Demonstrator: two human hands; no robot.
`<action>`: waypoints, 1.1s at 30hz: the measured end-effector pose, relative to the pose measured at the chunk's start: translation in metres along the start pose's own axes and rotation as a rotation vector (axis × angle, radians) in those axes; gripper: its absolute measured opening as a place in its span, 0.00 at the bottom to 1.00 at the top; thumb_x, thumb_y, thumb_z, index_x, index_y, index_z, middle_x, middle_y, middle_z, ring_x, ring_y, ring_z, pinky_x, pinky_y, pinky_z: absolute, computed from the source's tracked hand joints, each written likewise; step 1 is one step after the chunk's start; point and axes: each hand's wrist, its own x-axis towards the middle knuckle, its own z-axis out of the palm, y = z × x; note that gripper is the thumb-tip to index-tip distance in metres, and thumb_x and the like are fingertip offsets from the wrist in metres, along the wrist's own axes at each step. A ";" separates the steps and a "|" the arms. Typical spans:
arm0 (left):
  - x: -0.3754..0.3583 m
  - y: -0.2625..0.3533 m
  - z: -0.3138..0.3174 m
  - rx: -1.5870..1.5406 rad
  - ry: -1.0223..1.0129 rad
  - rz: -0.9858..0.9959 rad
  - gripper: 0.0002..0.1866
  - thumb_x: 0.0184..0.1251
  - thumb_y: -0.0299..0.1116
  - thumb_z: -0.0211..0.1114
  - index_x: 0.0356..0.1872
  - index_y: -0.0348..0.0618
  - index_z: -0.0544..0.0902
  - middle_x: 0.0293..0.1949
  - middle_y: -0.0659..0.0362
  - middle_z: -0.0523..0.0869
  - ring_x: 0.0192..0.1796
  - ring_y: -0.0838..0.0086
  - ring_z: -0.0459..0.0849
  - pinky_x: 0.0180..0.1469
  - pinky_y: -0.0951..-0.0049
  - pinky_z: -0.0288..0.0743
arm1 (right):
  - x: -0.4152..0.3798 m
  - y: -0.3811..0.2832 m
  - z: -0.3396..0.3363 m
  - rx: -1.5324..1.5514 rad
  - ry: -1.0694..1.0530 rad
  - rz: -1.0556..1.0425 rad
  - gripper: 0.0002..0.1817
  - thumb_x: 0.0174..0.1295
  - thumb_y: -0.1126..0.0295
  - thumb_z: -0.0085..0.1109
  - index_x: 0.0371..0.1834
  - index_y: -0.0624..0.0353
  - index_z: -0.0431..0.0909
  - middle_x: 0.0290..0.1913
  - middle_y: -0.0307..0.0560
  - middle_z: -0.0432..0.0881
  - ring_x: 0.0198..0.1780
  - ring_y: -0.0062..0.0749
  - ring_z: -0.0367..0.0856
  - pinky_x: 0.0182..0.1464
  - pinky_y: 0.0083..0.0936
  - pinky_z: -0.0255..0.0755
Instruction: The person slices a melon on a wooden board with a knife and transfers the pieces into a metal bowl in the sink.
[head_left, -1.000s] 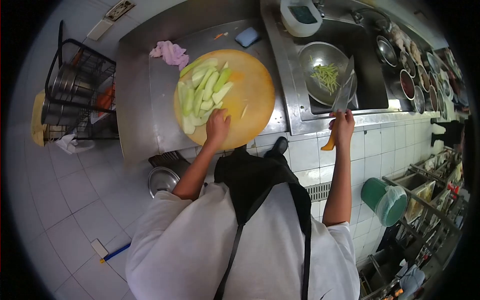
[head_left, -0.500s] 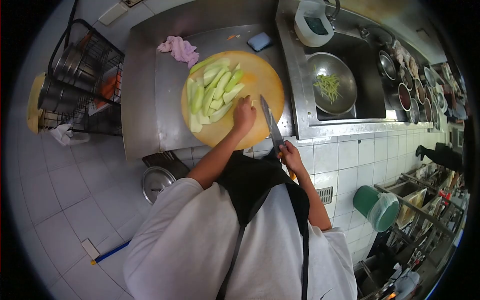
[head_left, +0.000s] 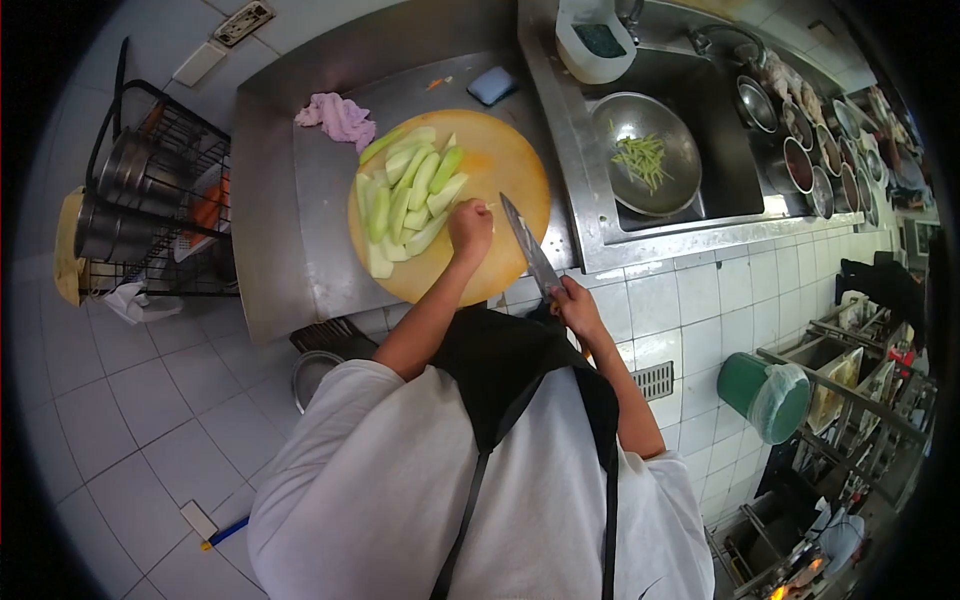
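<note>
Long wedges of a pale green peeled vegetable [head_left: 400, 190] are heaped on the left half of a round, yellowish cutting board [head_left: 515, 150]. My left hand [head_left: 470, 230] rests on the board just right of the heap, its fingers curled closed. A tiny pale bit shows by its fingertips; whether the fingers grip anything is hidden. My right hand [head_left: 572, 302] is wrapped round the handle of a kitchen knife [head_left: 530, 243]. The blade points away from me over the board's right edge, apart from my left hand.
A pink cloth [head_left: 338, 118] and a blue sponge [head_left: 491, 86] lie behind the board on the steel counter [head_left: 320, 240]. To the right, a metal bowl [head_left: 680, 165] with green strips stands in the sink [head_left: 725, 140]. A wire rack [head_left: 165, 200] with pots stands left.
The whole view has shifted slightly, so the board and sink appear further left. My left hand stays beside the heap with its fingers curled, and my right hand still holds the knife.
</note>
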 end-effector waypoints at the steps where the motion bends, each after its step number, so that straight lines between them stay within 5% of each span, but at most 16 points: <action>1: 0.000 0.001 0.000 0.014 -0.010 0.007 0.04 0.56 0.26 0.69 0.32 0.39 0.88 0.32 0.48 0.88 0.38 0.53 0.88 0.43 0.56 0.81 | 0.001 -0.003 -0.003 -0.035 -0.030 0.006 0.12 0.76 0.63 0.54 0.46 0.62 0.78 0.26 0.44 0.81 0.26 0.28 0.79 0.30 0.29 0.69; 3: 0.001 0.005 -0.002 0.043 -0.027 0.016 0.04 0.57 0.27 0.70 0.32 0.39 0.88 0.32 0.48 0.89 0.37 0.54 0.89 0.43 0.58 0.81 | 0.001 -0.012 -0.008 -0.107 -0.096 0.017 0.14 0.75 0.61 0.54 0.47 0.63 0.79 0.28 0.53 0.85 0.31 0.41 0.86 0.38 0.38 0.76; 9: 0.008 0.006 0.007 -0.262 -0.035 -0.209 0.06 0.58 0.29 0.72 0.34 0.39 0.89 0.32 0.50 0.91 0.34 0.61 0.91 0.41 0.66 0.82 | -0.006 -0.032 -0.023 -0.215 -0.092 -0.046 0.14 0.76 0.61 0.54 0.49 0.63 0.78 0.27 0.53 0.85 0.33 0.44 0.87 0.41 0.39 0.76; 16: 0.062 0.188 0.046 -0.402 -0.053 0.216 0.06 0.61 0.29 0.72 0.37 0.39 0.89 0.30 0.53 0.90 0.33 0.59 0.90 0.40 0.63 0.82 | -0.048 -0.070 -0.094 0.177 0.187 -0.036 0.11 0.78 0.63 0.54 0.46 0.61 0.75 0.25 0.45 0.84 0.19 0.22 0.75 0.22 0.23 0.69; 21: 0.085 0.295 0.087 -0.117 -0.111 0.703 0.16 0.68 0.23 0.62 0.53 0.50 0.89 0.57 0.52 0.88 0.57 0.56 0.86 0.59 0.58 0.80 | -0.035 -0.088 -0.186 0.468 0.204 0.057 0.12 0.76 0.64 0.55 0.49 0.63 0.73 0.29 0.49 0.84 0.17 0.27 0.77 0.20 0.22 0.71; 24: 0.050 0.292 0.099 0.077 -0.297 1.061 0.30 0.65 0.17 0.57 0.64 0.61 0.85 0.76 0.52 0.71 0.76 0.56 0.70 0.77 0.52 0.64 | -0.022 -0.090 -0.228 0.518 0.204 0.110 0.12 0.74 0.65 0.56 0.48 0.64 0.72 0.29 0.50 0.84 0.17 0.27 0.77 0.20 0.22 0.72; 27: 0.006 0.290 0.108 0.301 -0.567 1.254 0.41 0.63 0.14 0.55 0.73 0.72 0.76 0.82 0.54 0.59 0.83 0.55 0.58 0.83 0.47 0.49 | -0.019 -0.086 -0.252 0.587 0.183 0.088 0.12 0.74 0.65 0.56 0.49 0.64 0.72 0.29 0.50 0.84 0.17 0.27 0.76 0.19 0.23 0.71; 33: 0.033 0.299 0.178 0.170 -0.457 0.941 0.45 0.61 0.17 0.58 0.79 0.72 0.67 0.84 0.51 0.53 0.83 0.50 0.57 0.81 0.37 0.48 | -0.074 -0.098 -0.266 0.469 0.232 0.101 0.10 0.73 0.67 0.56 0.47 0.62 0.73 0.29 0.48 0.83 0.16 0.26 0.75 0.18 0.22 0.67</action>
